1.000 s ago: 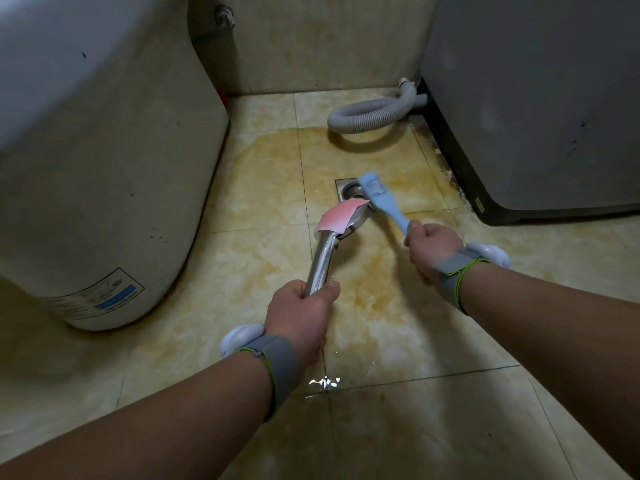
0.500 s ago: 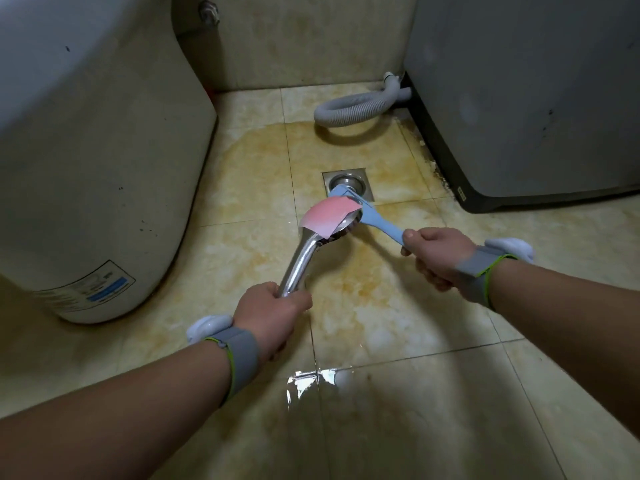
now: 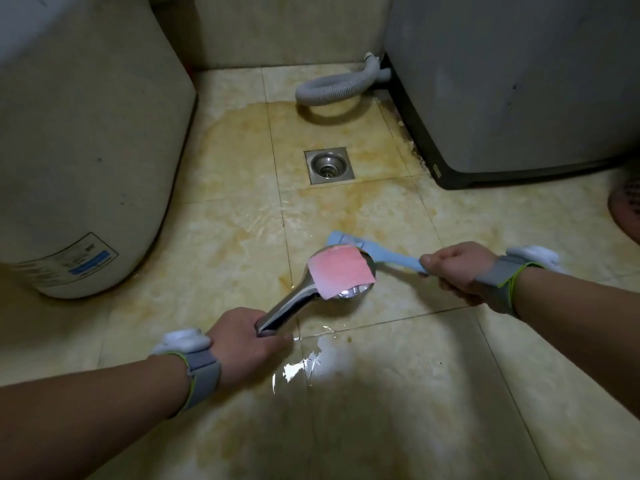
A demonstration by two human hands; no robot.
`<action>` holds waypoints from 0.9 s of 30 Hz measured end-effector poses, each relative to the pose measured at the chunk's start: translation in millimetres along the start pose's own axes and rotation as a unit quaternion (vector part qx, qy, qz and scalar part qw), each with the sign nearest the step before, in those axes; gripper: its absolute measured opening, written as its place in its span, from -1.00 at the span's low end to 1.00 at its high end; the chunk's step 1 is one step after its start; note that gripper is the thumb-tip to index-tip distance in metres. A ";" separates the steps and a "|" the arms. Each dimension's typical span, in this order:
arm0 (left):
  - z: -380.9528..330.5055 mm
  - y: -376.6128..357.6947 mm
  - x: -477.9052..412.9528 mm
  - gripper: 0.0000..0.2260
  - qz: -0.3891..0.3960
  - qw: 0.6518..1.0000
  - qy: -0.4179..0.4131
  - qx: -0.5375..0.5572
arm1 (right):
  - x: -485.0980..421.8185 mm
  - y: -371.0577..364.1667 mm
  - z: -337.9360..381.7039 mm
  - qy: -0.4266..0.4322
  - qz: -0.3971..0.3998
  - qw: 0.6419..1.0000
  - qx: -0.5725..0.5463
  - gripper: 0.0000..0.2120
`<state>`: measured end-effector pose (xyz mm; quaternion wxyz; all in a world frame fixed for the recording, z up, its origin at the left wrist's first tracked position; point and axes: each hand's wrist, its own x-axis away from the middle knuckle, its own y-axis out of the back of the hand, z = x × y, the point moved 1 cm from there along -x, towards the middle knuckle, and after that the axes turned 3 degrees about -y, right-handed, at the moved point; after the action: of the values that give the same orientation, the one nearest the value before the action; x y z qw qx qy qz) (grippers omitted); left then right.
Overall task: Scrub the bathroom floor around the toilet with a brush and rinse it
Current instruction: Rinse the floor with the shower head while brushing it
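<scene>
Head camera: my left hand (image 3: 242,341) is wrapped round the handle of one chrome shower head (image 3: 349,291), which carries one pink sticker (image 3: 341,271). My right hand (image 3: 457,268) is curled tight round the handle of one blue brush (image 3: 384,256). Its head sits low over the wet floor (image 3: 225,254), just beyond the shower head and nearer than the one floor drain (image 3: 329,166). One grey hose (image 3: 332,90) curls by the far wall. One label (image 3: 74,263) on the toilet (image 3: 86,150), left, shows a blue stripe; its print is too small to read.
</scene>
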<state>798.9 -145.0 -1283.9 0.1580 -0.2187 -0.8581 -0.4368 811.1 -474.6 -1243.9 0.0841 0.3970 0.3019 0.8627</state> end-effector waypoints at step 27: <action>-47.9 11.9 -52.3 -0.67 -0.064 0.966 0.088 0.234 | -48.9 -2.8 32.1 0.075 -0.117 0.988 -0.066 -0.68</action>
<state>853.5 -190.4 -1272.8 0.2516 -0.0806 -0.9314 -0.2503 867.3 -476.6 -1260.4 0.1875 0.2872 0.2940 0.8922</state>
